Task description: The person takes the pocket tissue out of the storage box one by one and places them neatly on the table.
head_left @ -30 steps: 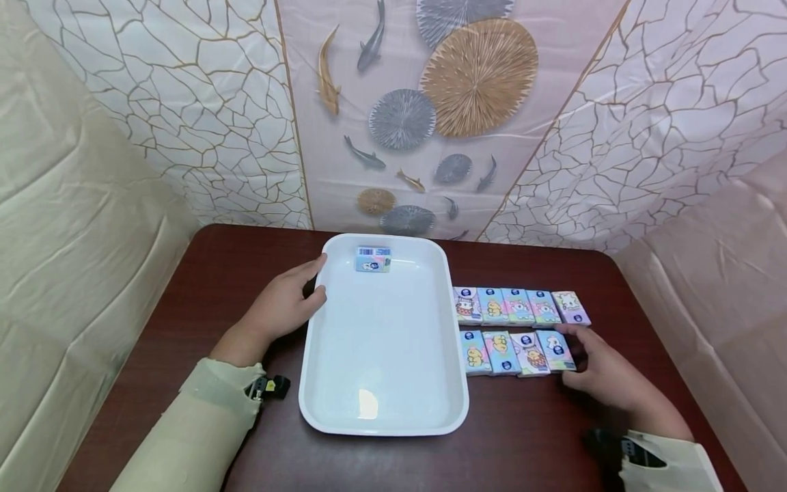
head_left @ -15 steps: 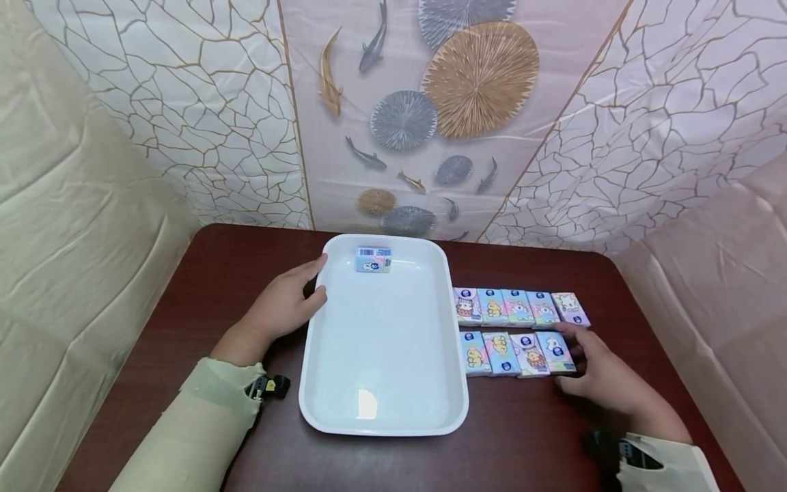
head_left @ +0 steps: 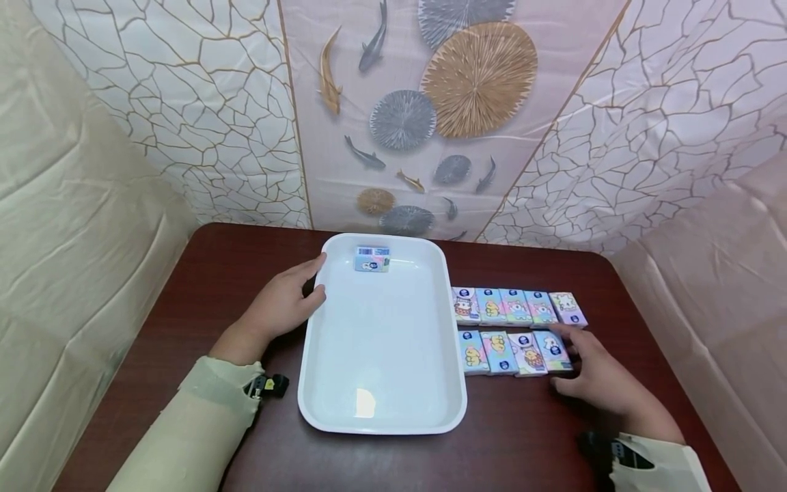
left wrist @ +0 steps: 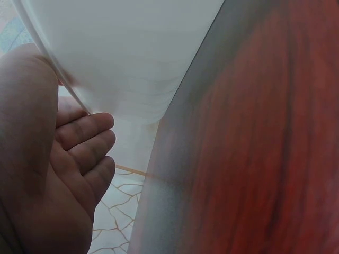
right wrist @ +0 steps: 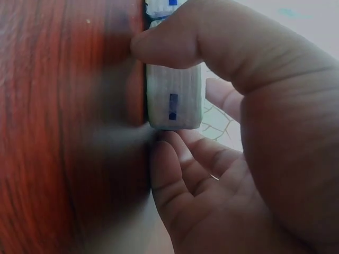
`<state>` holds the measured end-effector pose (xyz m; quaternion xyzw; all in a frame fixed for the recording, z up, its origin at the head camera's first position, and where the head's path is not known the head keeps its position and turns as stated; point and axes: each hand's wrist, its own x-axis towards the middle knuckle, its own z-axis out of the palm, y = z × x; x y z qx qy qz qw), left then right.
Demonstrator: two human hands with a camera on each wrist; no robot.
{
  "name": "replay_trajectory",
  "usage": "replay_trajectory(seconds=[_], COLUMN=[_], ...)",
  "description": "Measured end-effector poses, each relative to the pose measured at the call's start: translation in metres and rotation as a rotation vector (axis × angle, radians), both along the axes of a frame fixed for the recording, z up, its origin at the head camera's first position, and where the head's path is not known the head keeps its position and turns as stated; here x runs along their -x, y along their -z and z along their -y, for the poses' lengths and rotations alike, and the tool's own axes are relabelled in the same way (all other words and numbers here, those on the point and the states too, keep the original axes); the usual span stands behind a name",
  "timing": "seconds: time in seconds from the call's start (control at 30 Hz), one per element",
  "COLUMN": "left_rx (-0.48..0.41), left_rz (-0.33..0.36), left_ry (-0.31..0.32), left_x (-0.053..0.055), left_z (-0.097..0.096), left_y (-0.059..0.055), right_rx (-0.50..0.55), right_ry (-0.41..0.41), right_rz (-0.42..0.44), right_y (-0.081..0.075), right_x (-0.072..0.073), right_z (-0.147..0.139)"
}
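Observation:
My left hand point(head_left: 279, 304) holds the left rim of a white tray point(head_left: 384, 355), thumb and index finger over the edge. In the left wrist view, the other fingers point(left wrist: 87, 132) lie loosely bent below the rim. Inside the tray's far end lies one small tissue pack point(head_left: 371, 260), barcode side up. My right hand point(head_left: 605, 376) is around the rightmost tissue pack point(head_left: 552, 350) of the near row. Its index finger is at the far end and its thumb at the near end. The right wrist view shows the thumb in front of the pack's end point(right wrist: 175, 98).
A far row of tissue packs point(head_left: 515, 307) stands right of the tray, its last pack point(head_left: 568, 309) slightly turned. More packs point(head_left: 499, 352) fill the near row, against the tray's right side. The dark wooden table point(head_left: 492, 437) ends at a patterned cloth backdrop point(head_left: 246, 137).
My right hand's thumb has slid slightly left along the near end of the rightmost pack. The packs barely differ. My left hand stays on the tray rim.

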<state>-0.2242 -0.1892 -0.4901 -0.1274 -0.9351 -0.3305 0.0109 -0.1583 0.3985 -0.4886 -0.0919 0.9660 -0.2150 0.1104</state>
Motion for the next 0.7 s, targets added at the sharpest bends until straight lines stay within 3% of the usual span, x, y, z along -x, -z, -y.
replay_trajectory(seconds=[0.27, 0.53, 0.7], left_rx=[-0.002, -0.010, -0.005], left_rz=[0.009, 0.027, 0.011], left_ry=[-0.006, -0.013, -0.006], left_x=[0.000, -0.001, 0.000], left_z=[0.002, 0.001, 0.001], left_y=[-0.001, -0.001, 0.000], right_rx=[0.010, 0.022, -0.040], right_ry=[0.004, -0.003, 0.009], right_rz=[0.008, 0.002, -0.033], right_y=[0.001, -0.014, -0.023], right_x=[-0.001, -0.002, -0.004], right_z=[0.002, 0.006, 0.016])
